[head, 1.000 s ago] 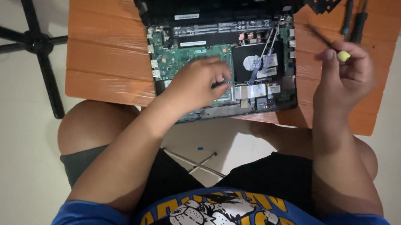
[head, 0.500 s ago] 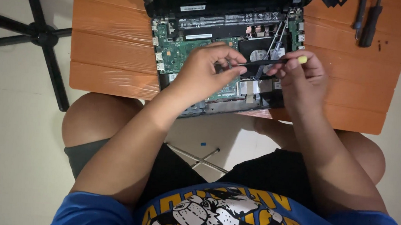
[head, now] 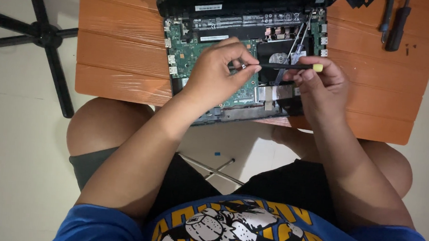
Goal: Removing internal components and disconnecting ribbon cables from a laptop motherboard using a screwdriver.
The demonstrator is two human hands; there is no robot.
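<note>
Left hand [head: 217, 76] pinches a tiny part, seemingly a screw [head: 243, 65], at the tip of the slim black screwdriver [head: 287, 66]; right hand [head: 320, 87] grips its yellow-capped handle; both hover over the opened laptop [head: 213, 61] on the orange table [head: 115, 45]; steadying the tip squarely should prevent slipping.

An orange wooden table [head: 119, 55] with plank grain holds an opened laptop [head: 238, 52] showing a green circuit board [head: 191, 54] and black casing. A black screwdriver [head: 289, 66] has a yellow end cap. The shirt [head: 247, 231] is blue with a yellow, black and white cartoon print. The floor [head: 15, 138] is cream tile.
</note>
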